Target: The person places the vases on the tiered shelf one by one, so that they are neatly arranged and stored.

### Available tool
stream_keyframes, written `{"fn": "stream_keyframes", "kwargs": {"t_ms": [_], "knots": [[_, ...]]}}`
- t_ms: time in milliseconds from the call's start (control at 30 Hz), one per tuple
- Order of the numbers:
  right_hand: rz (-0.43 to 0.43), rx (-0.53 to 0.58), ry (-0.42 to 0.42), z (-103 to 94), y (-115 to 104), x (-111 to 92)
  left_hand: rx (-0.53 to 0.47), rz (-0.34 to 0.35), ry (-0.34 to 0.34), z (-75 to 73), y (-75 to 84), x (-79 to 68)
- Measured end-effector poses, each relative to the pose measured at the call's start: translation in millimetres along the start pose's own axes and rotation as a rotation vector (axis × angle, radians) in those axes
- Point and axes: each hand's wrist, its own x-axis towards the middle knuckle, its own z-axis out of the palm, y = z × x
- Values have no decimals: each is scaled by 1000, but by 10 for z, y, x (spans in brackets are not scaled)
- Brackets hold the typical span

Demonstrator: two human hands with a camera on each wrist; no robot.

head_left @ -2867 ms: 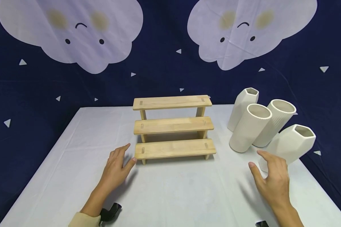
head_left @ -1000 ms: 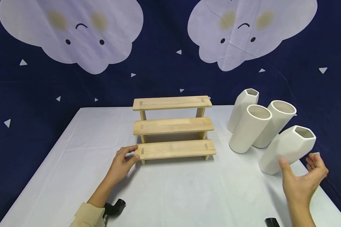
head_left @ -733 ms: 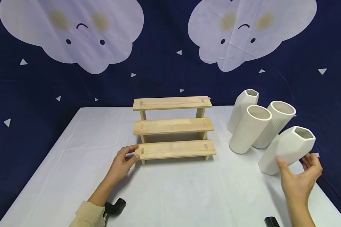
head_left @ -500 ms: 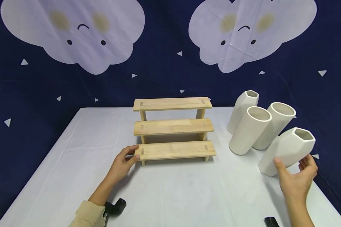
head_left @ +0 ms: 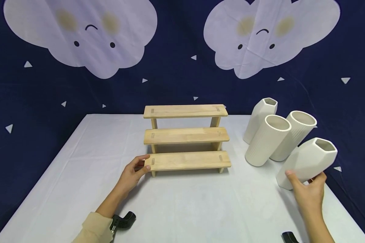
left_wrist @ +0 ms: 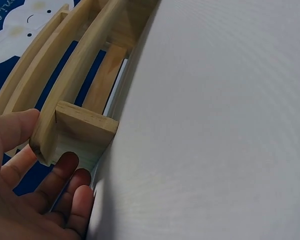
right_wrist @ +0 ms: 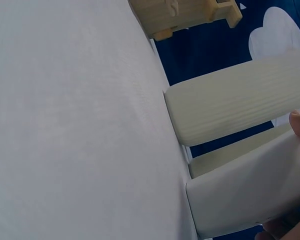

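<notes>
A three-step wooden display stand [head_left: 187,161] stands mid-table. My left hand [head_left: 130,177] grips the left end of its lowest board; in the left wrist view the thumb and index finger [left_wrist: 20,165] lie on either side of the board's end, the other fingers below it. At the right, a white faceted vase [head_left: 310,160] stands on the table. My right hand [head_left: 309,195] holds it low down, thumb on the front and fingers round the far side, partly hidden by the vase. In the right wrist view, the vase [right_wrist: 250,187] has its base on the cloth.
Behind the held vase stand two ribbed white vases [head_left: 266,141] [head_left: 296,135] and another faceted vase [head_left: 260,119]. A white cloth covers the table [head_left: 200,206]. A dark blue cloud-patterned curtain [head_left: 176,44] hangs behind it.
My left hand has moved from beside the stand onto its lowest board. My right hand has gone round the right side of the front vase and closed on it. The vases have not moved.
</notes>
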Motion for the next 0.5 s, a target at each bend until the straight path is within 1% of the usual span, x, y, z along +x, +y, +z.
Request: {"fn": "stream_keyframes", "kwargs": {"t_ms": [100, 233, 500], "knots": [[23, -25, -22, 17, 1, 8, -36, -9, -3, -1, -6, 0], [46, -48, -30, 28, 14, 13, -59, -9, -1, 2, -7, 4], [48, -96, -32, 21, 46, 17, -131, -14, 14, 32, -33, 30]]}}
